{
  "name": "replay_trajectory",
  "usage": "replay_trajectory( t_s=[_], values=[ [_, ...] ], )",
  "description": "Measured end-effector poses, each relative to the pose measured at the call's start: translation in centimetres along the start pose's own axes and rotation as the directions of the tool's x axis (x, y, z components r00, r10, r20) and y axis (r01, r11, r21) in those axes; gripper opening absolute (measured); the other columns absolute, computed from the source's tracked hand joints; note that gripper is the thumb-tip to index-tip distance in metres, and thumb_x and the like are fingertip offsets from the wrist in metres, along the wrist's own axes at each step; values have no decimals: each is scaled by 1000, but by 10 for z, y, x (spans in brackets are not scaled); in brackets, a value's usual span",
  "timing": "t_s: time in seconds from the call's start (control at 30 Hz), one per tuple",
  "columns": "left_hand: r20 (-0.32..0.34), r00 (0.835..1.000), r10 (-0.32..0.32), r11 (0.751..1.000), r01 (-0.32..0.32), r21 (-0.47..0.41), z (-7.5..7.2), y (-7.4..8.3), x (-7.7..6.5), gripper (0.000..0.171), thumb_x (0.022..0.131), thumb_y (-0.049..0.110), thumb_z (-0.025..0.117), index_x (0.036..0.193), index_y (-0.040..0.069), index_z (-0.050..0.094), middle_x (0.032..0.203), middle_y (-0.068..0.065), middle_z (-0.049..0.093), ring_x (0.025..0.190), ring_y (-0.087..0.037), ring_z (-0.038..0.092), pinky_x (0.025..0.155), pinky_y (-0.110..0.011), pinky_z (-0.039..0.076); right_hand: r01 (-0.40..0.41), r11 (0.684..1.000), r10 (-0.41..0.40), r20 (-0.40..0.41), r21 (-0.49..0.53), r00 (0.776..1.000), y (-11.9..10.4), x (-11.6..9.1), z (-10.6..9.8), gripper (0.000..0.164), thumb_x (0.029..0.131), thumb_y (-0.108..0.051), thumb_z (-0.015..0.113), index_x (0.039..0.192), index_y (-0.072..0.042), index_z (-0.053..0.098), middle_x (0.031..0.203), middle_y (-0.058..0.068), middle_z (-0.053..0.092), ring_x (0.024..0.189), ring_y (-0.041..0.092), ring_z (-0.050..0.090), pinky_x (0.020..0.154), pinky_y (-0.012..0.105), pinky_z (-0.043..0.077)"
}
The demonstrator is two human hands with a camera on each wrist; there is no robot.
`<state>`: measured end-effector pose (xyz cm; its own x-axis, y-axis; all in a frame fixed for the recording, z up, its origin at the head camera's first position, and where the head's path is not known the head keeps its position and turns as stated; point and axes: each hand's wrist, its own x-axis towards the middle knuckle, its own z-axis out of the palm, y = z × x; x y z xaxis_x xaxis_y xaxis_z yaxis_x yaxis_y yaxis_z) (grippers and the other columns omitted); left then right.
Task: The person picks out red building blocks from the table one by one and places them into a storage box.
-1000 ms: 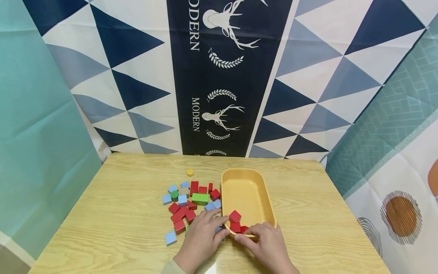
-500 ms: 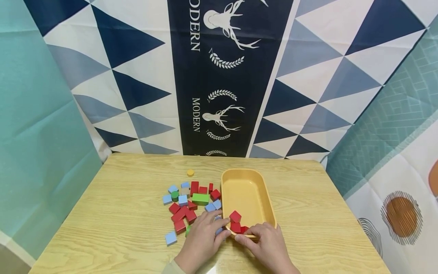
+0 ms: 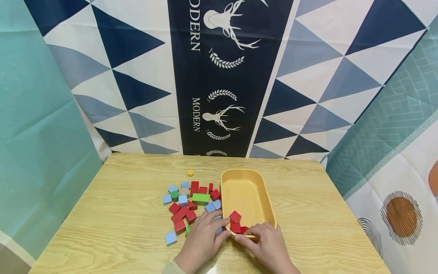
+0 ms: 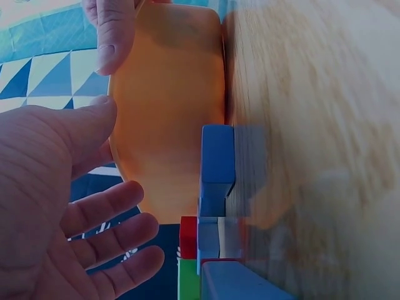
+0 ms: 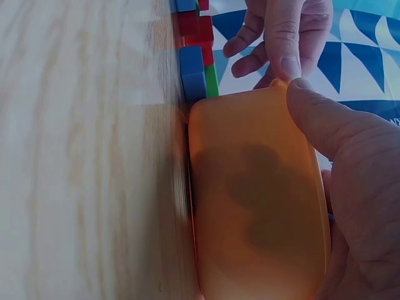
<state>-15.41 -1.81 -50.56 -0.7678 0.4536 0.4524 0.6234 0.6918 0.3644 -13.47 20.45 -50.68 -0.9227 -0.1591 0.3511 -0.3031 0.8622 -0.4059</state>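
A yellow plastic tray (image 3: 248, 190) stands on the table, with a few red blocks (image 3: 235, 217) at its near end. My left hand (image 3: 206, 232) pinches its near left corner between thumb and index finger. In the left wrist view, that hand's (image 4: 50, 181) other fingers spread loosely beside the tray's outer wall (image 4: 169, 106). At the near right, my right hand (image 3: 267, 241) grips the rim, thumb outside and fingers reaching inside. The right wrist view has this thumb (image 5: 319, 115) at the rim, close to the left thumb. Part of the near rim is hidden by the hands.
Left of the tray lie many loose blocks, among them a green block (image 3: 200, 199), a red block (image 3: 179, 226) and a blue block (image 3: 170, 238). A yellow disc (image 3: 190, 172) lies farther back. Patterned cloth (image 3: 147, 76) hangs behind the wooden table (image 3: 119, 213).
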Motion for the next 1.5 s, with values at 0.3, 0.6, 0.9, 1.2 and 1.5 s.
replay_trajectory(
  t_s=[0.3, 0.6, 0.9, 1.2, 1.5],
  values=[
    [-20, 1000, 16, 1000, -16, -12, 1, -3, -2, 34, 95, 44, 63, 117, 21, 73, 126, -6, 62, 116, -20, 51, 94, -51, 49, -4, 1000, 4, 5, 1, 1000, 0, 0, -1, 32, 75, -69, 70, 66, -38, 71, 70, -28, 61, 73, 0, 52, 79, 58, 42],
    [2, 1000, 21, 1000, -20, -22, 2, -3, 0, 37, 92, 43, 68, 121, 20, 71, 111, 4, 65, 101, -13, 55, 86, -42, 53, -6, 1000, 6, 7, -4, 1000, 0, 0, -1, 33, 75, -69, 69, 66, -38, 71, 69, -28, 60, 72, 0, 50, 77, 54, 43],
    [104, 994, -23, 998, 28, -52, 2, -2, -1, 48, 83, 34, 80, 126, 19, 66, 112, 5, 66, 102, -12, 57, 86, -41, 53, 3, 1000, -3, -4, 3, 1000, 1, -1, -1, 32, 74, -67, 72, 67, -36, 71, 70, -28, 61, 72, 0, 51, 73, 46, 42],
    [125, 992, -17, 998, 24, -52, 2, -1, -1, 52, 80, 32, 82, 127, 17, 64, 111, 3, 66, 100, -12, 58, 84, -40, 54, -6, 1000, 6, 1, -2, 1000, 1, 0, 1, 33, 74, -69, 70, 67, -37, 71, 71, -27, 61, 72, 0, 50, 80, 60, 42],
    [171, 984, -42, 998, 50, -44, 1, 1, -1, 54, 82, 34, 81, 130, 18, 62, 116, 2, 66, 105, -13, 57, 88, -41, 54, 2, 1000, -2, -14, -2, 1000, 1, 0, 0, 32, 74, -67, 72, 67, -36, 71, 71, -27, 61, 72, 0, 50, 81, 62, 42]
  ],
)
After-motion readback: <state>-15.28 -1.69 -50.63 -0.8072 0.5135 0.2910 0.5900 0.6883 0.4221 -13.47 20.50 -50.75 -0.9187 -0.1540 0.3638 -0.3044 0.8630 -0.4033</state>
